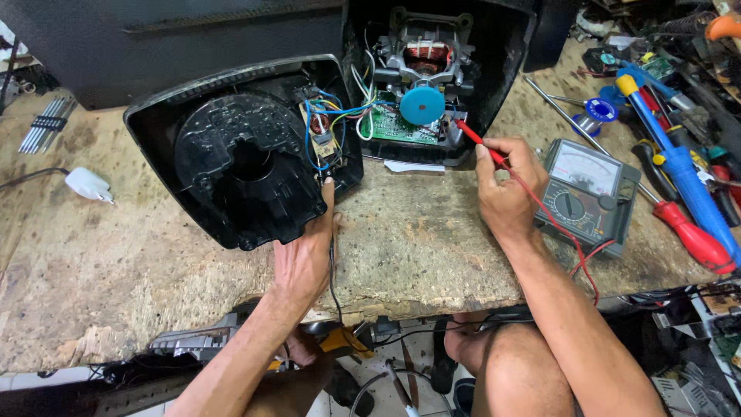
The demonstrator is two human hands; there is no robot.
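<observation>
At the near edge of the worn, chipped wooden workbench (pixel 401 247), two bare forearms are seen reaching upward from the person's lap. The left hand (pixel 305 259) is laid flat near the bench's front edge, its fingers extended and pressed against the lower corner of the black plastic appliance housing shell (pixel 239 154), beside which a thin black lead (pixel 333 278) is run down over the bench edge. The right hand (pixel 505 189) is closed in a narrow pinch on a red test probe (pixel 475 137), whose tip is pointed into the second black housing half (pixel 432 85) just beyond. Red wire is trailed from the probe across the wrist toward the grey analogue multimeter (pixel 590 193) lying just to the right of that hand. Inside the second housing, a green circuit board (pixel 397 123), a blue disc (pixel 422 105) and an exposed motor with copper windings (pixel 426 55) are visible. Blue-handled and red-handled screwdrivers (pixel 687 185) are scattered at far right; a white plug (pixel 89 185) lies at far left.
</observation>
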